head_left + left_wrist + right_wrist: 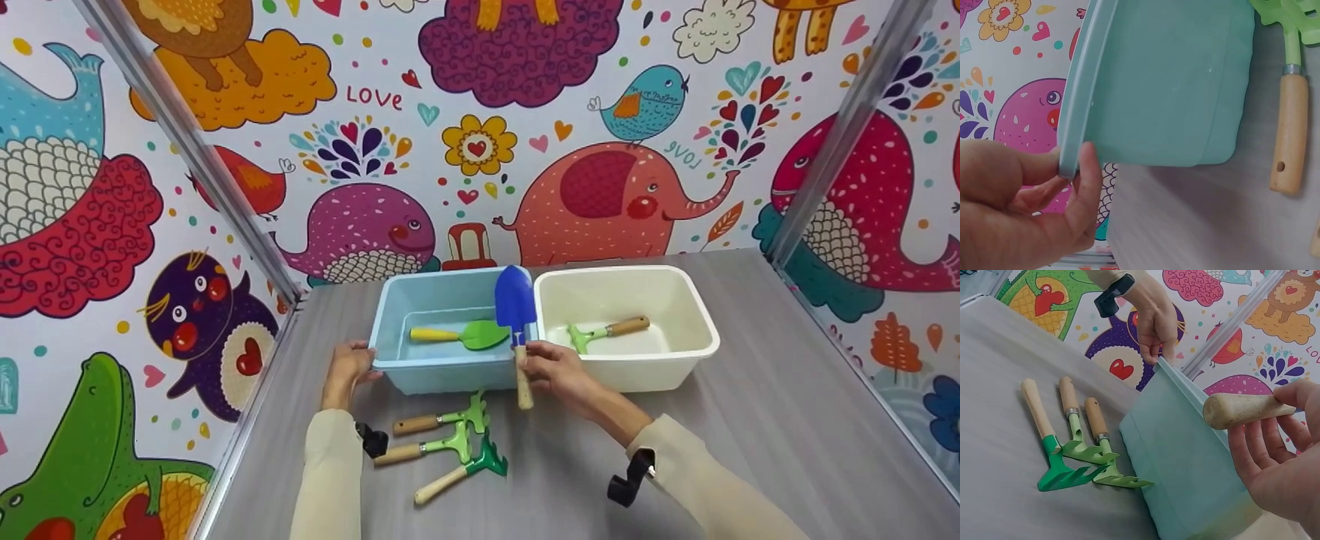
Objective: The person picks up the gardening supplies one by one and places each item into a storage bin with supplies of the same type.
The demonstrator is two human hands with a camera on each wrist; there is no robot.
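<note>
My left hand [350,367] pinches the rim of the blue basin [450,379] at its front left corner, thumb on top and fingers below in the left wrist view. With my right hand [559,369] I hold a blue trowel [515,300] by its wooden handle [1247,409]. Its blade points up and away, over the basin's right rim. Inside the blue basin lies a toy trowel [480,335] with a green blade and yellow handle. A white basin [630,373] stands right beside it, holding a light green rake [600,332] with a wooden handle.
In front of the blue basin, two light green hand rakes [442,424] [1075,433] and a dark green rake [480,465] lie on the grey table [787,420]. Printed wall panels [480,202] rise behind and at both sides, joined by metal posts [832,142].
</note>
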